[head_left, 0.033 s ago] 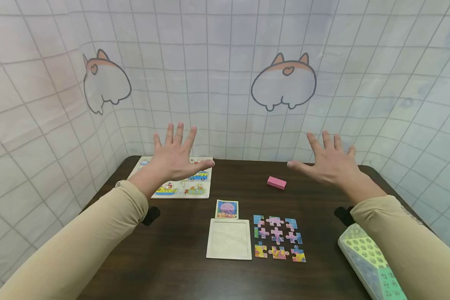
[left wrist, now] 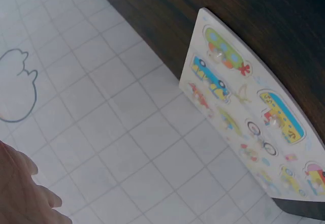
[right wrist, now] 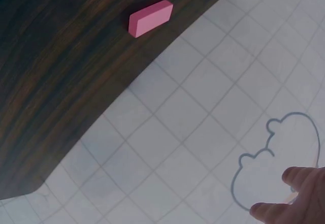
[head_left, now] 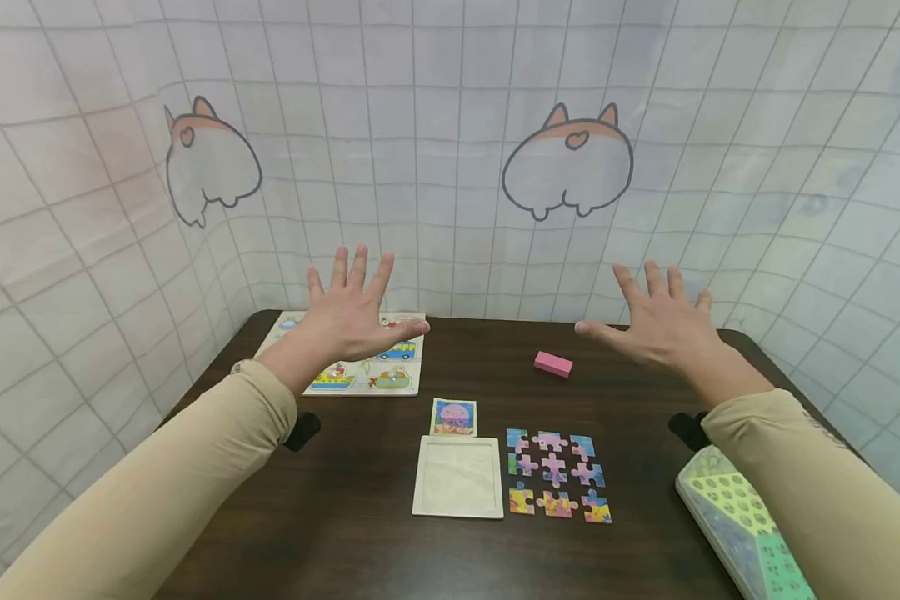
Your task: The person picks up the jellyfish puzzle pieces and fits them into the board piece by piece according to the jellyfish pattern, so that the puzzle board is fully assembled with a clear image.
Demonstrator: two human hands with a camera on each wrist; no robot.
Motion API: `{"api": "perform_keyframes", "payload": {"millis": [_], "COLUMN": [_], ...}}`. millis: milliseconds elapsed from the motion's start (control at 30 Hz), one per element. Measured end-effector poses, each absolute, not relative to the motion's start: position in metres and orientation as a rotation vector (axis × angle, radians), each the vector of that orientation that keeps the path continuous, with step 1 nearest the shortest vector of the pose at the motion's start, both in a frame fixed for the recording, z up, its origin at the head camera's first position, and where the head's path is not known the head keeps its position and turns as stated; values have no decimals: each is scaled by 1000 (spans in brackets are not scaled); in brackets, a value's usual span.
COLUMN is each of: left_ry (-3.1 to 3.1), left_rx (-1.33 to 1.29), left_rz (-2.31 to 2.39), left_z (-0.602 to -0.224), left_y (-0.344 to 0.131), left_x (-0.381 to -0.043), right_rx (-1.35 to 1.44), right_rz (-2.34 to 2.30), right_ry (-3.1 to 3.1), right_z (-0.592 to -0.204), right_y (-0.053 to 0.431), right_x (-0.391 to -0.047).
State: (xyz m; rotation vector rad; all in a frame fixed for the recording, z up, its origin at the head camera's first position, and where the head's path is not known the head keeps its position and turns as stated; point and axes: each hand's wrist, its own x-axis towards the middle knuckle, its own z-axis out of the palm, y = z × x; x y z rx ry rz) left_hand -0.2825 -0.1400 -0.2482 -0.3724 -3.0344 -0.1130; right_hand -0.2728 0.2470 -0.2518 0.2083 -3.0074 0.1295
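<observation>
Both hands are held up over the far part of the table with fingers spread, touching nothing. My left hand (head_left: 345, 317) is in front of a vehicle puzzle board (head_left: 360, 383), which it partly hides in the head view. To the right, my right hand (head_left: 660, 325) is nearest a pink block (head_left: 553, 364); the right wrist view shows the same block (right wrist: 151, 18) lying flat. Between the forearms lie a pale puzzle frame (head_left: 459, 479), a jellyfish picture card (head_left: 453, 417) at its top edge, and several separated jigsaw pieces (head_left: 554, 470) in rows to its right.
A yellow, green and grey board with round dimples (head_left: 742, 517) lies at the right, partly under the right forearm. The dark wooden table (head_left: 330, 533) ends at a white grid-patterned curtain (head_left: 457, 167), which encloses the back and sides.
</observation>
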Motion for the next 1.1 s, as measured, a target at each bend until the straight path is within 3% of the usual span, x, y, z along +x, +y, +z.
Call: {"api": "perform_keyframes", "payload": {"millis": [300, 500, 767, 1100], "left_ry": [-3043, -3059, -3224, -3311], "left_rx": [-414, -529, -693, -805], "left_rz": [-160, -402, -467, -365], "left_z": [-264, -309, -365, -396], "left_y": [-144, -145, -144, -142], "left_x": [-280, -265, -233, -217], "right_rx": [324, 583, 698, 796], "right_rz": [118, 351, 542, 593], "right_ry": [-2986, -2993, -3055, -3161], "right_z": [-265, -301, -347, -378], "right_y": [239, 226, 201, 182], "right_x": [-276, -272, -272, -273]}}
